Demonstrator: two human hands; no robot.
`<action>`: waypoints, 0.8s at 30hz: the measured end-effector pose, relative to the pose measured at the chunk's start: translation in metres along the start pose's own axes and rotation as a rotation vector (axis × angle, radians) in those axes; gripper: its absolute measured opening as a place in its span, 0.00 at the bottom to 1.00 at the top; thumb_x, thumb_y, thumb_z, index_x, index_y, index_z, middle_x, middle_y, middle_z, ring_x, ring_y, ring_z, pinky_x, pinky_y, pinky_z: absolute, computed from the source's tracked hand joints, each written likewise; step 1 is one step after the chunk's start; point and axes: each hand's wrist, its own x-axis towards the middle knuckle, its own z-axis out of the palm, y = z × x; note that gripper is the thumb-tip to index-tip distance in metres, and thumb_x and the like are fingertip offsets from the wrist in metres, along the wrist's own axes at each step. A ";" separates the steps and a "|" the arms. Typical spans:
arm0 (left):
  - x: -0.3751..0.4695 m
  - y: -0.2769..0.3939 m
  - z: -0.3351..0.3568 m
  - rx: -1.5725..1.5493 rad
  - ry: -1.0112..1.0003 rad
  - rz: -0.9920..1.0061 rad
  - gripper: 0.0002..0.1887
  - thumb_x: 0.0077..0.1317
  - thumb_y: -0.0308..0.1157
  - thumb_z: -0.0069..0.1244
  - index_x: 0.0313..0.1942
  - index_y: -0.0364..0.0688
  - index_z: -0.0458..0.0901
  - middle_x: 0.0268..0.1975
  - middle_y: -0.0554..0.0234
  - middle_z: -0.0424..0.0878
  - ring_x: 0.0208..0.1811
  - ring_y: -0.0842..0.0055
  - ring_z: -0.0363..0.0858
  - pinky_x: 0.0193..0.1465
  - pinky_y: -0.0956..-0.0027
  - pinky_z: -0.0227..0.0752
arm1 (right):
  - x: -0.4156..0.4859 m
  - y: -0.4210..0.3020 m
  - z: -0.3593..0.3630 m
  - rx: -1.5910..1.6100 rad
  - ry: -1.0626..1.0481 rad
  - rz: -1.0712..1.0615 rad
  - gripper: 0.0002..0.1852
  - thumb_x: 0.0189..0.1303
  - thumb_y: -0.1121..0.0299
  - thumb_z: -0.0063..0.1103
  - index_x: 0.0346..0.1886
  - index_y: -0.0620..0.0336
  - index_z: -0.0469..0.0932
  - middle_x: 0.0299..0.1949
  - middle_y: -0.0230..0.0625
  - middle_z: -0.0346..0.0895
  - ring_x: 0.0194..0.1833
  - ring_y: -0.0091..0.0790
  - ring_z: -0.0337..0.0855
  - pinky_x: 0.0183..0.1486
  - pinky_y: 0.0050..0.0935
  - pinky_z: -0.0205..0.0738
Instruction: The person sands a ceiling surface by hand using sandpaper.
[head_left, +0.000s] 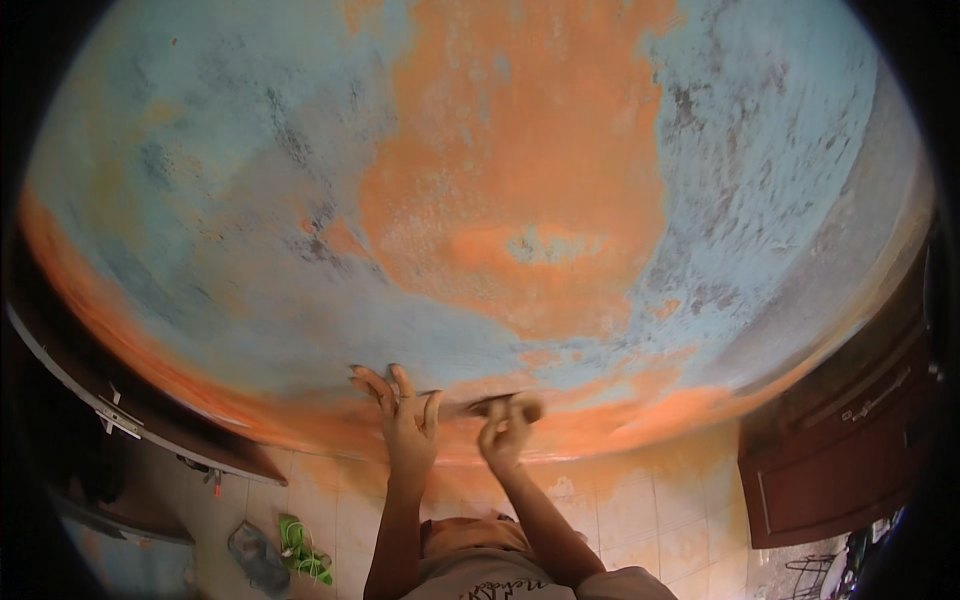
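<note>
A large surface, apparently a wall, fills most of the view in worn patches of orange, light blue and grey paint. Low on it, my left hand has its fingers spread, the fingertips at the paint and nothing seen in it. Close to its right, my right hand is blurred and closed around a small handheld tool with a thin dark part pointing left towards my left hand. Blur hides the tool's exact kind and whether it touches the paint.
Light floor tiles lie below the wall. A dark red wooden door or cabinet panel stands at the right. A grey plastic bag and a bright green item with white cord lie at lower left, near a dark panel with a metal latch.
</note>
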 end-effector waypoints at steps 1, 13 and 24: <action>0.002 0.000 0.002 -0.008 0.000 0.008 0.42 0.66 0.31 0.55 0.74 0.43 0.46 0.74 0.30 0.30 0.75 0.39 0.27 0.73 0.46 0.35 | -0.017 0.009 0.013 0.165 -0.124 0.050 0.08 0.64 0.72 0.52 0.29 0.65 0.72 0.18 0.42 0.70 0.26 0.44 0.67 0.44 0.39 0.59; 0.001 -0.015 0.003 -0.031 0.035 0.008 0.38 0.64 0.29 0.56 0.72 0.42 0.54 0.74 0.29 0.35 0.75 0.40 0.30 0.73 0.48 0.40 | -0.014 0.010 0.019 0.211 -0.250 0.055 0.05 0.60 0.77 0.51 0.29 0.63 0.77 0.21 0.39 0.78 0.24 0.36 0.79 0.37 0.33 0.67; -0.005 -0.023 -0.015 -0.016 -0.101 -0.020 0.35 0.65 0.27 0.54 0.70 0.37 0.56 0.73 0.27 0.36 0.75 0.40 0.31 0.73 0.48 0.41 | 0.021 -0.005 0.006 0.148 -0.256 -0.091 0.09 0.68 0.74 0.48 0.31 0.67 0.74 0.22 0.40 0.80 0.23 0.30 0.80 0.31 0.26 0.74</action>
